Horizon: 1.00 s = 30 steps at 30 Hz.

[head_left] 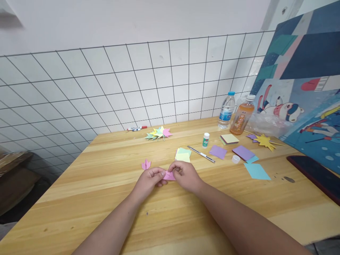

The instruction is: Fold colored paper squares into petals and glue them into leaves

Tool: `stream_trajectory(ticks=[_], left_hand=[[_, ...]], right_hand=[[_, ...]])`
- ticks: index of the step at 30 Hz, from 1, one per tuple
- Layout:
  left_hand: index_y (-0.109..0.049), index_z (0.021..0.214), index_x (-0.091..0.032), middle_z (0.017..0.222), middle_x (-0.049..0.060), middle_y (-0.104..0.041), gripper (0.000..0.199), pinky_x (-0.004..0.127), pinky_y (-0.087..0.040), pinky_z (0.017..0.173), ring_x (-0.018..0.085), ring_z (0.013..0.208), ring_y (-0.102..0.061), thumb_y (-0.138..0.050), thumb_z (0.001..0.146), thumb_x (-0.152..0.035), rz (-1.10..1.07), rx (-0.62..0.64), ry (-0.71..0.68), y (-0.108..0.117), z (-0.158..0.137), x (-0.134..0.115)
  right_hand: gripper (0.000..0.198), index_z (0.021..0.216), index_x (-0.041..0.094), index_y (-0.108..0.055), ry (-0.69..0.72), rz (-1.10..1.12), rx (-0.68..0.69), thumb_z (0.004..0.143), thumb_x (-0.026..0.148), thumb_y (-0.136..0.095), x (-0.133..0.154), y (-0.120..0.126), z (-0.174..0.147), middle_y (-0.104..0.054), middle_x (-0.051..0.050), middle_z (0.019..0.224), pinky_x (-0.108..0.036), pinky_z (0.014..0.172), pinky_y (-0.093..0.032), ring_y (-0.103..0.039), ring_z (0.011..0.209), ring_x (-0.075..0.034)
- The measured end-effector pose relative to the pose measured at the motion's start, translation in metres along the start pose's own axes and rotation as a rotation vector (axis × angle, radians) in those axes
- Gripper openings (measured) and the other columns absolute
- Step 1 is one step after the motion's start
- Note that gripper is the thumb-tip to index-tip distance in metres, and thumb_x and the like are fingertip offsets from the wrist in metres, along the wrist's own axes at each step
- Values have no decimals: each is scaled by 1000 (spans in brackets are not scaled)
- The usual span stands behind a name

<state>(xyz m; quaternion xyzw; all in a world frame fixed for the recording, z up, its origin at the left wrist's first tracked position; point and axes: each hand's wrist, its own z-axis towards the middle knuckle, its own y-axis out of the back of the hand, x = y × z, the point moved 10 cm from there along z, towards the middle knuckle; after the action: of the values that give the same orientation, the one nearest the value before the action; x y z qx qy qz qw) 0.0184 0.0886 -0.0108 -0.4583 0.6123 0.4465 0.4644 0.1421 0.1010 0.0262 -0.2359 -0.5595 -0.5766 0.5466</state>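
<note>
A small folded piece of pink paper (169, 176) is held between my two hands, just above the wooden table. My left hand (152, 178) pinches its left end between thumb and fingers. On its right side, the fingers of my right hand (186, 174) are closed on the paper, hiding part of it. Close to my left hand lies a folded pink paper piece (146, 164) with pointed tips. Just beyond my right hand is a small stack of yellow and green paper squares (183, 155).
A craft knife (201, 154), glue stick (205, 140), purple paper (218, 152) and blue paper (257, 171) lie to the right. Two bottles, water (226, 110) and orange drink (242, 115), stand behind. Folded paper stars (159, 133) and markers (137, 128) are near the wall.
</note>
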Motion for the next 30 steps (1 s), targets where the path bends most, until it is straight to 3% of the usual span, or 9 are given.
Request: stream_trajectory(ticks=[3,8,14,17,20,22,26,28,30], left_hand=[[-67,78,-15,62,4,-67,32,24,-43,57,15,58,-61,-67,68,-45,12,-10,-10,0,0,0],[-67,79,-15,65,4,-66,28,25,-43,58,16,61,-59,-62,73,-42,124,-11,-72,-3,-1,-5],[-69,73,-18,67,3,-66,22,23,-40,56,16,60,-56,-58,75,-37,343,-20,-241,-8,-4,-19],[-70,74,-18,71,4,-69,22,25,-41,61,18,67,-58,-59,75,-37,352,-12,-261,-10,-5,-22],[-71,74,-18,70,4,-68,22,25,-42,63,19,68,-59,-63,73,-38,241,-80,-215,1,-5,-23],[-71,76,-17,57,1,-61,26,23,-39,54,15,55,-54,-64,72,-42,141,-153,-144,12,-4,-18],[-67,72,-15,49,-3,-47,31,21,-32,44,10,46,-42,-65,71,-47,-71,-198,-103,20,-5,-13],[-66,68,-15,52,-2,-48,31,20,-34,45,10,49,-43,-67,69,-46,-139,-181,-112,17,-4,-12],[-66,69,-14,54,-1,-49,30,20,-35,46,10,50,-44,-68,68,-45,-154,-160,-109,13,-3,-10]], right_hand=[[20,95,20,-60,-61,74,-10,77,17,-51,-8,0,0,-65,0,80,-20,59,-45,-60,66,-11],[13,73,18,-61,-102,-31,39,78,28,-55,-15,-5,0,-63,1,67,-20,54,-40,-57,60,-11],[11,72,19,-62,-43,-94,69,79,27,-55,-13,-7,1,-65,1,70,-21,58,-40,-57,65,-12],[10,74,21,-62,-11,-124,90,80,25,-54,-7,-7,1,-65,0,74,-23,61,-42,-58,67,-13],[9,85,21,-61,98,-190,-80,78,25,-57,16,13,-1,-64,-3,87,-28,73,-43,-57,82,-17],[13,87,20,-58,159,-232,-219,76,27,-59,30,28,-5,-62,-4,88,-31,80,-41,-54,89,-19],[28,97,21,-50,4,-110,-221,73,32,-61,16,26,-6,-57,0,80,-28,68,-45,-53,70,-14],[41,102,20,-48,-125,39,-136,69,36,-65,0,13,-5,-58,-1,84,-26,60,-46,-53,64,-12],[36,97,19,-52,-216,188,-10,69,38,-64,-12,-6,-4,-59,-1,82,-24,52,-44,-53,62,-12]])
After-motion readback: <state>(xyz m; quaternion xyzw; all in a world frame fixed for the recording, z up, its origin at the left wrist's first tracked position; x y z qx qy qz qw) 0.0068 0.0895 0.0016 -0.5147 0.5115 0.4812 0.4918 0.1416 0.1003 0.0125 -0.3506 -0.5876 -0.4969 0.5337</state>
